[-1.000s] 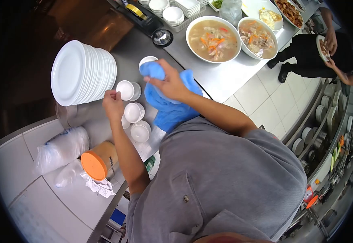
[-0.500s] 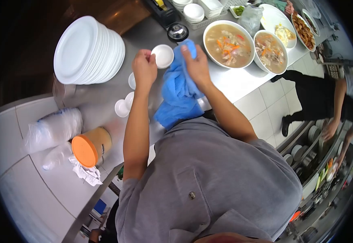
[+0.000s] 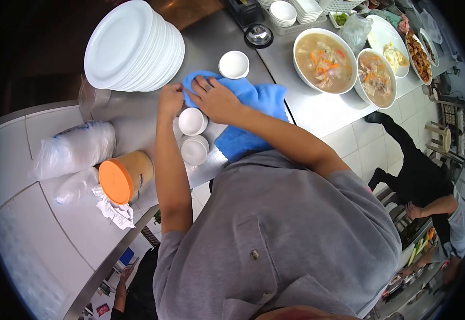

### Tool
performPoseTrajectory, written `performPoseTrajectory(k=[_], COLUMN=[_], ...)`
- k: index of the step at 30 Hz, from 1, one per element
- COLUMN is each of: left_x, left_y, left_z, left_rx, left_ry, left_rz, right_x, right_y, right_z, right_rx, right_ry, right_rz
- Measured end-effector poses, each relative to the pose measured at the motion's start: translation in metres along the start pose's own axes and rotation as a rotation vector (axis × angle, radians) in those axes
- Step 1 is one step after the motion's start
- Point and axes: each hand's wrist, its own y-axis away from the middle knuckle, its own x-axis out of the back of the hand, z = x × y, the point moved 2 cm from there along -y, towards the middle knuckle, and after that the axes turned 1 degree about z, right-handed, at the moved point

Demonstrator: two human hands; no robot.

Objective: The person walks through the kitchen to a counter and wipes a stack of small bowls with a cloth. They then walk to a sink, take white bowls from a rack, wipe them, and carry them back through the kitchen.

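Blue cloth (image 3: pixel 253 114) bunched on the steel counter (image 3: pixel 211 37), with both hands at it.
Head view: the right hand (image 3: pixel 213 100) lies palm down on the cloth, fingers spread and closed round nothing. The left hand (image 3: pixel 170 101) is curled at the cloth's corner; I cannot tell whether it pinches anything. Small bowls (image 3: pixel 192 121) stand just beside the hands, partly hidden by the left forearm. The cloth's near end is cut off by the grey shirt (image 3: pixel 275 234).

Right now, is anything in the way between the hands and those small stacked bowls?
Nothing visible. The left hand is right beside the small stacked bowls, and the right hand rests on the blue cloth next to them.
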Motion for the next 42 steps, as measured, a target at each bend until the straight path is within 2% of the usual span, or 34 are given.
performPoseTrajectory(k=[4,6,10,12,16,18,19,21,22,24,25,26,28,29,32,33,34,36,40,42], left_x=[-0.005,-0.004,-0.007,-0.008,-0.007,-0.004,-0.002,0.002,0.001,-0.001,-0.011,-0.028,-0.054,-0.064,-0.073,-0.077,-0.080,-0.077,-0.063,-0.044], left_y=[0.011,0.011,0.013,0.011,0.002,0.008,0.014,0.031,0.038,0.048,0.053,0.061,0.072,0.072,0.059,0.054,0.044,0.016,-0.001,0.001], left_z=[0.004,0.011,0.021,0.026,0.021,0.025,0.031,0.045,0.050,0.060,0.073,0.087,0.106,0.114,0.128,0.129,0.125,0.116,0.102,0.095], left_rx=[0.078,0.104,0.082,-0.142,-0.293,-0.375,-0.384,-0.397,-0.417,-0.318,-0.331,-0.392,-0.450,-0.477,-0.487,-0.468,-0.454,-0.442,-0.345,-0.530], left_ry=[0.250,0.248,0.157,-0.132,-0.374,-0.468,-0.465,-0.491,-0.487,-0.098,-0.096,-0.014,0.066,0.011,-0.062,-0.083,-0.079,-0.137,-0.194,-0.215], left_rz=[-0.017,-0.009,0.102,0.178,0.213,0.276,0.279,0.375,0.367,0.361,0.353,0.304,0.258,0.251,0.212,0.165,0.169,0.231,0.211,0.404], right_x=[-0.016,-0.019,-0.020,-0.017,0.014,0.043,0.054,0.073,0.079,0.082,0.080,0.075,0.056,0.052,0.056,0.074,0.077,0.079,0.083,0.087], right_y=[0.000,0.001,-0.001,-0.006,0.002,0.015,0.021,0.036,0.039,0.043,0.040,0.036,0.033,0.038,0.049,0.050,0.055,0.063,0.072,0.073], right_z=[0.002,0.009,0.010,0.007,0.017,0.028,0.030,0.037,0.036,0.041,0.041,0.042,0.045,0.053,0.078,0.079,0.080,0.090,0.092,0.087], right_rx=[-0.017,0.132,0.110,0.066,0.025,-0.179,-0.176,-0.567,-0.574,-0.945,-0.947,-0.946,-1.027,-1.077,-1.119,-1.127,-1.127,-1.230,-1.191,-1.190], right_ry=[-0.034,-0.079,-0.199,-0.085,-0.212,-0.526,-0.516,-0.788,-0.769,-1.103,-1.182,-1.174,-1.410,-1.250,-1.147,-0.886,-0.891,-0.894,-0.928,-0.920], right_rz=[-0.047,-0.204,-0.100,0.032,0.053,0.127,0.131,0.339,0.350,0.483,0.584,0.592,0.534,0.533,0.463,0.425,0.410,0.597,0.593,0.565])
